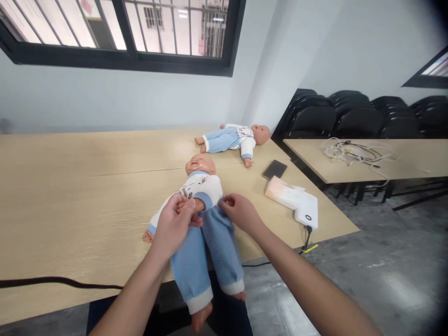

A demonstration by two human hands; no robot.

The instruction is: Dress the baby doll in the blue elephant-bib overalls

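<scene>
My left hand [173, 226] pinches the doll's [219, 228] forearm end across its belly; right hand [241, 212] curled against its hip, can't tell if gripping. Doll face-up at the table's [87, 200] near edge, long axis near-to-far, head away, feet overhanging. Second doll [224, 139] by the far right corner, head rightward.

A single wide view looks out from the wearer's head, facing forward and down. Close below it, the bare left hand [176, 226] and right hand [241, 213] meet at a plastic baby doll in pale blue and white clothes [187, 259], near mid-view. Farther off come a black-framed, barred window [135, 58] at upper left and black stacked chairs [313, 119] at right.
</scene>
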